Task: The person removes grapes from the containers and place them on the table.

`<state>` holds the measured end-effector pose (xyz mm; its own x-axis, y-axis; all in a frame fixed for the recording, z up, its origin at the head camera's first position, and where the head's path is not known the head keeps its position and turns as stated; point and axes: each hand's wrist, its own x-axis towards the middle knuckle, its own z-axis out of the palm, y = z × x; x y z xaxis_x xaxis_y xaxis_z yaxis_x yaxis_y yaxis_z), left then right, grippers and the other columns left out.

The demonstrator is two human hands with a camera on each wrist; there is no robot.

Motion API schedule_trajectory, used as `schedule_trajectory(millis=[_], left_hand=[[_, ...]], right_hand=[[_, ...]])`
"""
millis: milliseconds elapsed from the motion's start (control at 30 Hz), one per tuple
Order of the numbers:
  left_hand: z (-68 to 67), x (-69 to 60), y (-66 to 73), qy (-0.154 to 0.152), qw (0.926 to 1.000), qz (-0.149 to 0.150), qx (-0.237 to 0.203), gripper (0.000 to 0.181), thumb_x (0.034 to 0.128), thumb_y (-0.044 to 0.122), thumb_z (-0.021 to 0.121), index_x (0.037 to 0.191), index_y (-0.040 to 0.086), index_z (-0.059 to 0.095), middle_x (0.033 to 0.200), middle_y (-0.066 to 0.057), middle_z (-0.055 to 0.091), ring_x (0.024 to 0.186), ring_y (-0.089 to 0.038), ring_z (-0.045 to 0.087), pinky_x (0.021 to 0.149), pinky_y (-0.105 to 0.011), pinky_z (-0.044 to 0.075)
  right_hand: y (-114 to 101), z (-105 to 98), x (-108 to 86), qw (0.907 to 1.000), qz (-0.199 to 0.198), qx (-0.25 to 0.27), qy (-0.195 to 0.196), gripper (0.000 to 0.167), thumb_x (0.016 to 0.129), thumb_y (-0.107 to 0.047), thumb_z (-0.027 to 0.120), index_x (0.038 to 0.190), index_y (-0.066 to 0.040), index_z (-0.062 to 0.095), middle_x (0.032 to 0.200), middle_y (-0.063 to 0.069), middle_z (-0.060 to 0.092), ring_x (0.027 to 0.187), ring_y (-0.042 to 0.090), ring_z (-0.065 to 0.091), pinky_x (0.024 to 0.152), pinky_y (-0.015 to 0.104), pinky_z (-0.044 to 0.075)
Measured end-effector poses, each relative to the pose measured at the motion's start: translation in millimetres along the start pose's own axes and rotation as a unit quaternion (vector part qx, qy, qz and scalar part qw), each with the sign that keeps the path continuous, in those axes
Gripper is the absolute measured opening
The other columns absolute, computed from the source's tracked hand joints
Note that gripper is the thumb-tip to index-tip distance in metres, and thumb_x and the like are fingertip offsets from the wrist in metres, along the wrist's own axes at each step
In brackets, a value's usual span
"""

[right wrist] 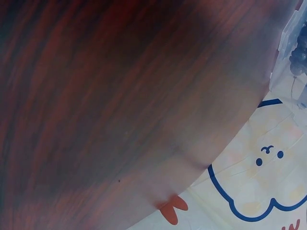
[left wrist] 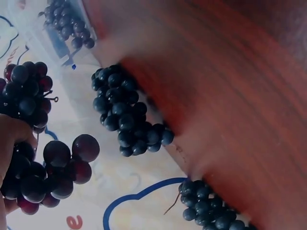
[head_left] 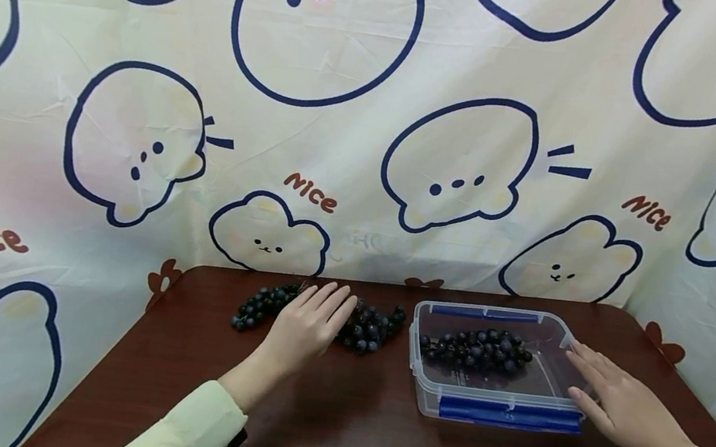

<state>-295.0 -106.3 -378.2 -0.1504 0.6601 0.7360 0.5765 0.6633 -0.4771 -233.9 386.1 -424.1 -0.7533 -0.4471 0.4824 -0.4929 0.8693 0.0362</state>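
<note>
A: Where are the grapes lying relative to the left hand?
B: One bunch, the held bunch, is hanging right at its fingers; the left wrist view is showing grapes on both sides of the digits. The outer bunch is lying on the brown table, just to the left of that hand. The middle bunch is lying between the outer bunch and the clear container.

A: And the boxed bunch?
B: That one is resting inside the container, toward its left half, well apart from the left hand and nearer to it than to the container's front right corner.

A: How is the left hand holding itself?
B: It is reaching palm down, its fingers lying close together from above, and it is pinching the held bunch. How the thumb is pressing, I cannot fully tell; the view is cutting it off.

A: The right hand?
B: It is resting at the container's right side, fingers extended, thumb standing a little apart, fingertips touching the rim. The blue clasp is facing the person.
</note>
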Motion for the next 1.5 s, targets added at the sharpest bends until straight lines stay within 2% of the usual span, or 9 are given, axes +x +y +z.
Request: schedule_trajectory(millis=[300, 367, 433, 500, 600, 833, 1067, 1500], left_hand=[[2.0, -9.9, 10.0, -0.043, 0.9989, -0.001, -0.018, 0.056, 0.1079, 0.011, 0.015, 0.114, 0.001, 0.069, 0.113, -0.016, 0.068, 0.100, -0.030, 0.066, 0.081, -0.044, 0.055], [1.8, -10.6, 12.1, -0.055, 0.9983, -0.004, -0.019, 0.050, 0.1073, 0.011, 0.021, 0.114, 0.001, 0.069, 0.112, -0.016, 0.068, 0.099, -0.030, 0.066, 0.080, -0.043, 0.055], [2.1, -11.0, 14.0, -0.066, 0.9976, -0.008, -0.016, 0.035, 0.1042, 0.010, 0.036, 0.114, 0.002, 0.069, 0.110, -0.015, 0.068, 0.097, -0.029, 0.067, 0.080, -0.042, 0.055], [2.1, -11.1, 15.9, -0.076, 0.9969, -0.012, -0.013, 0.023, 0.0971, 0.009, 0.053, 0.112, 0.002, 0.069, 0.108, -0.014, 0.068, 0.094, -0.028, 0.067, 0.079, -0.041, 0.055], [3.4, -12.0, 18.9, -0.088, 0.9959, -0.018, -0.011, 0.025, 0.0853, 0.009, 0.070, 0.110, 0.004, 0.070, 0.103, -0.013, 0.069, 0.089, -0.026, 0.067, 0.076, -0.039, 0.056], [7.6, -15.4, 26.2, -0.098, 0.9947, -0.023, -0.018, 0.023, 0.0819, 0.007, 0.071, 0.105, 0.004, 0.069, 0.095, -0.011, 0.067, 0.079, -0.024, 0.066, 0.069, -0.037, 0.055], [8.5, -17.7, 33.2, -0.135, 0.9904, -0.027, -0.016, 0.025, 0.0777, 0.007, 0.074, 0.102, 0.004, 0.067, 0.088, -0.008, 0.064, 0.068, -0.021, 0.062, 0.061, -0.032, 0.052], [12.5, -21.4, 42.0, -0.172, 0.9847, -0.023, -0.007, 0.038, 0.0667, 0.014, 0.082, 0.101, 0.008, 0.067, 0.084, -0.005, 0.064, 0.061, -0.017, 0.058, 0.054, -0.028, 0.049]], right_hand=[[-2.1, -0.4, 0.9, 0.9999, 0.006, 0.006, -0.005, 0.054, 0.090, -0.026, 0.067, 0.136, -0.001, 0.052, 0.138, 0.024, 0.048, 0.125, 0.039, 0.047, 0.105, 0.013, -0.002], [-2.1, -0.3, 0.5, 0.9999, 0.007, 0.006, -0.004, 0.054, 0.090, -0.026, 0.067, 0.136, -0.001, 0.052, 0.138, 0.024, 0.048, 0.125, 0.040, 0.047, 0.106, 0.014, -0.001], [-1.9, -0.3, 0.1, 0.9999, 0.008, 0.006, -0.003, 0.054, 0.090, -0.025, 0.067, 0.136, -0.001, 0.052, 0.139, 0.023, 0.048, 0.126, 0.039, 0.047, 0.106, 0.015, -0.001], [-1.6, -0.5, 0.0, 0.9999, 0.008, 0.007, -0.001, 0.054, 0.090, -0.025, 0.068, 0.136, -0.001, 0.052, 0.139, 0.023, 0.048, 0.127, 0.038, 0.046, 0.108, 0.017, 0.001], [-1.2, -0.2, -0.4, 0.9999, 0.008, 0.008, 0.000, 0.054, 0.090, -0.025, 0.068, 0.136, -0.001, 0.052, 0.139, 0.023, 0.048, 0.128, 0.037, 0.046, 0.109, 0.019, 0.003], [-1.2, 0.8, -1.5, 0.9998, 0.017, 0.010, -0.008, 0.056, 0.092, -0.029, 0.065, 0.138, -0.002, 0.050, 0.140, 0.024, 0.047, 0.128, 0.039, 0.045, 0.108, 0.019, 0.000], [-1.2, 0.5, -1.2, 0.9998, 0.014, 0.007, -0.007, 0.056, 0.090, -0.026, 0.067, 0.137, -0.002, 0.050, 0.139, 0.024, 0.048, 0.126, 0.040, 0.046, 0.107, 0.017, -0.001], [-0.8, -0.4, -0.2, 0.9998, 0.013, 0.005, -0.011, 0.056, 0.090, -0.027, 0.067, 0.137, -0.002, 0.050, 0.139, 0.024, 0.048, 0.127, 0.040, 0.046, 0.105, 0.015, -0.002]])
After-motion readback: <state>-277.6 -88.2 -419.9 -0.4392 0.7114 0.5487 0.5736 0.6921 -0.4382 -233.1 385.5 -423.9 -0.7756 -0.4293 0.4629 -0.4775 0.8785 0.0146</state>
